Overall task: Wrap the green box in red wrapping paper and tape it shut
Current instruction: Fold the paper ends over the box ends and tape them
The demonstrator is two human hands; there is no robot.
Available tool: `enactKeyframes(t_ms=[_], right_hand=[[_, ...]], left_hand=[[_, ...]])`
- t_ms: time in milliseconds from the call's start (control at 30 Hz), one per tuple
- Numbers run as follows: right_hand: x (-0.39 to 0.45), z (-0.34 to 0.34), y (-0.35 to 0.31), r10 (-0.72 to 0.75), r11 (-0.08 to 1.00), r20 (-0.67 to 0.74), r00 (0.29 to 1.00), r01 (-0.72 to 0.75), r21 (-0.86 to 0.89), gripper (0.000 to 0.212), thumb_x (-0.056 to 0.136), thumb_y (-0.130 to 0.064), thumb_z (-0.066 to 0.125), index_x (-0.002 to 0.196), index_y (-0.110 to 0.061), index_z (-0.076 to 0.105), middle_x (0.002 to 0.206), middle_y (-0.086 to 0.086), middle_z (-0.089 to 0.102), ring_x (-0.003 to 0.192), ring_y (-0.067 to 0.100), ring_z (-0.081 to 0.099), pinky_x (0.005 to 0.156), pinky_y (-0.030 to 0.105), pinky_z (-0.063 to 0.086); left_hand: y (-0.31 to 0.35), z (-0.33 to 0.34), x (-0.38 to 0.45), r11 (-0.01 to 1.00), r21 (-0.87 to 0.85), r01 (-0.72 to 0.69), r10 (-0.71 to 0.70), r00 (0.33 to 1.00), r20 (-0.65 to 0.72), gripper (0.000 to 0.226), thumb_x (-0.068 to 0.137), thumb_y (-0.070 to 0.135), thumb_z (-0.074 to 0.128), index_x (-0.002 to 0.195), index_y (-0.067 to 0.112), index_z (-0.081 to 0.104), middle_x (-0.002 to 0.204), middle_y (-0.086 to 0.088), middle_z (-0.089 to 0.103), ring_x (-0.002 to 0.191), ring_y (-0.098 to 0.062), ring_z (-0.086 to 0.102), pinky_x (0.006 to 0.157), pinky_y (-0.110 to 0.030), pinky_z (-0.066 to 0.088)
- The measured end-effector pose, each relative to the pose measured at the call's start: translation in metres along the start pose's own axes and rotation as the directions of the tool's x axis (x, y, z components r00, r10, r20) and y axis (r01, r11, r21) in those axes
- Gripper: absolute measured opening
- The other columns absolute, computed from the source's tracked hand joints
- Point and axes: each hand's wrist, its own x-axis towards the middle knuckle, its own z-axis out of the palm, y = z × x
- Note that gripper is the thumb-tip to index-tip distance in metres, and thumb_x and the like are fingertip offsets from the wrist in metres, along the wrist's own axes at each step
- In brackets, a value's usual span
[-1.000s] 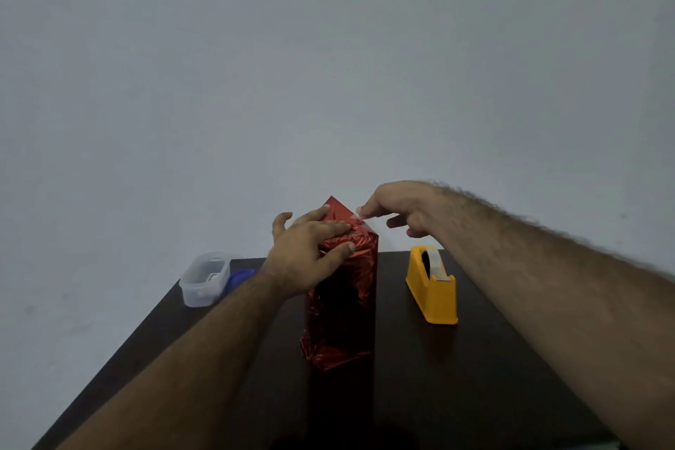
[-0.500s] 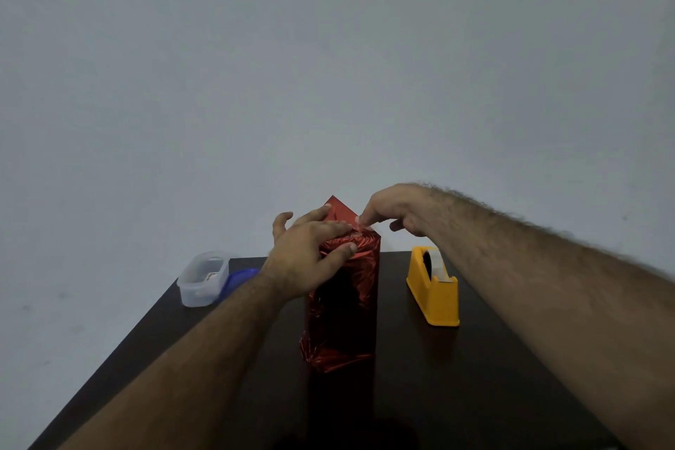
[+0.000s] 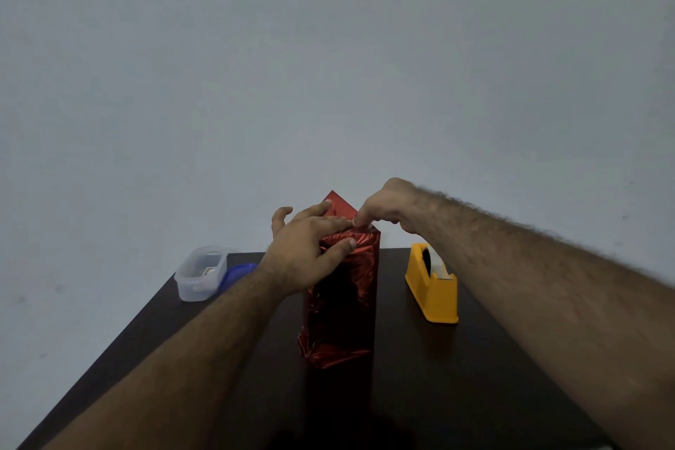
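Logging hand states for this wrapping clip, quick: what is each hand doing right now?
Left hand: open, fingers flat, pressing the red wrapping paper at the box top.
Right hand: fingertips pressing down on the folded top; tape there cannot be told.

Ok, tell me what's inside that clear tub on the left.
The clear tub holds something small and pale, too blurred to name. Its near wall hides the bottom. A blue lid lies beside it.

Free room and obstacles. The upright wrapped box (image 3: 341, 300) blocked my table (image 3: 493, 376) centre. At two o'clock from it stood the yellow tape dispenser (image 3: 433, 285), at ten o'clock the clear container (image 3: 199, 276) and blue lid (image 3: 237, 272). Bare tabletop lay open between them and at six o'clock.
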Motion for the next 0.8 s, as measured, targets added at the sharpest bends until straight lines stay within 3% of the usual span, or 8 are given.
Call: enactKeyframes(t_ms=[100, 200, 267, 367, 433, 533, 667, 800], right_hand=[[0.001, 0.004, 0.000, 0.003, 1.000, -0.044, 0.999, -0.004, -0.015, 0.057, 0.073, -0.028, 0.096, 0.116, -0.002, 0.069, 0.110, 0.008, 0.071, 0.098, 0.025, 0.064, 0.086, 0.037, 0.059], [0.004, 0.011, 0.002, 0.022, 0.999, -0.087, 0.996, -0.020, 0.029, 0.049, 0.072, -0.025, 0.097, 0.106, -0.003, 0.070, 0.113, 0.010, 0.074, 0.091, 0.025, 0.064, 0.084, 0.036, 0.060], [0.001, 0.011, 0.004, 0.056, 0.996, -0.115, 0.992, -0.048, 0.072, 0.058, 0.068, -0.026, 0.099, 0.109, -0.001, 0.067, 0.119, 0.014, 0.074, 0.097, 0.028, 0.068, 0.091, 0.040, 0.061], [-0.006, 0.004, 0.013, 0.169, 0.973, 0.019, 0.985, -0.170, 0.157, 0.088, 0.073, -0.039, 0.096, 0.142, -0.004, 0.054, 0.148, 0.016, 0.059, 0.132, 0.034, 0.058, 0.106, 0.044, 0.049], [-0.014, 0.003, 0.023, 0.263, 0.936, 0.131, 0.956, -0.285, 0.206, 0.091, 0.077, -0.054, 0.089, 0.149, -0.014, 0.050, 0.146, 0.009, 0.058, 0.127, 0.025, 0.056, 0.095, 0.045, 0.046], [-0.016, 0.013, 0.036, 0.341, 0.869, 0.162, 0.926, -0.376, 0.321, 0.071, 0.076, -0.060, 0.083, 0.130, -0.021, 0.059, 0.118, 0.002, 0.066, 0.106, 0.019, 0.063, 0.073, 0.039, 0.045], [-0.001, 0.029, 0.029, 0.198, 0.804, -0.003, 0.980, -0.161, 0.573, 0.020, 0.093, -0.019, 0.066, 0.111, -0.009, 0.068, 0.116, 0.007, 0.070, 0.098, 0.024, 0.066, 0.068, 0.031, 0.044], [-0.006, 0.034, 0.024, 0.091, 0.824, 0.108, 0.990, -0.136, 0.549, 0.035, 0.086, -0.046, 0.079, 0.109, -0.020, 0.074, 0.108, 0.000, 0.076, 0.101, 0.022, 0.070, 0.098, 0.051, 0.054]], left_hand=[[0.000, 0.000, -0.001, 1.000, -0.008, -0.003, 0.003, 1.000, -0.007, 0.053, 0.095, 0.066, 0.046, 0.138, 0.042, 0.066, 0.143, 0.019, 0.064, 0.153, 0.000, 0.030, 0.123, -0.054, 0.003], [0.000, 0.001, -0.001, 1.000, -0.017, -0.003, 0.002, 1.000, -0.019, 0.053, 0.094, 0.066, 0.047, 0.137, 0.042, 0.067, 0.142, 0.017, 0.065, 0.153, -0.001, 0.032, 0.122, -0.054, 0.004], [0.000, 0.001, -0.001, 1.000, -0.011, -0.001, 0.001, 1.000, -0.021, 0.054, 0.094, 0.066, 0.046, 0.137, 0.042, 0.066, 0.143, 0.016, 0.065, 0.153, -0.001, 0.032, 0.122, -0.054, 0.005], [0.002, 0.001, -0.002, 1.000, -0.006, 0.000, 0.000, 1.000, -0.018, 0.054, 0.095, 0.065, 0.047, 0.138, 0.040, 0.066, 0.144, 0.016, 0.064, 0.152, -0.002, 0.033, 0.122, -0.054, 0.005], [0.002, 0.001, -0.003, 1.000, -0.005, 0.000, -0.001, 1.000, -0.027, 0.054, 0.095, 0.064, 0.048, 0.138, 0.038, 0.067, 0.144, 0.016, 0.064, 0.152, -0.001, 0.033, 0.122, -0.054, 0.006], [0.001, 0.002, -0.002, 1.000, -0.006, 0.007, -0.007, 1.000, -0.029, 0.054, 0.095, 0.065, 0.049, 0.137, 0.038, 0.067, 0.144, 0.016, 0.064, 0.151, 0.000, 0.033, 0.122, -0.053, 0.006], [0.000, 0.002, -0.002, 1.000, -0.013, 0.006, -0.007, 0.999, -0.038, 0.055, 0.094, 0.065, 0.048, 0.138, 0.037, 0.067, 0.143, 0.016, 0.065, 0.151, 0.000, 0.033, 0.122, -0.054, 0.007], [0.001, 0.002, -0.002, 1.000, -0.014, 0.003, -0.004, 0.999, -0.035, 0.053, 0.095, 0.064, 0.048, 0.138, 0.038, 0.067, 0.141, 0.017, 0.066, 0.152, -0.002, 0.034, 0.122, -0.055, 0.007]])
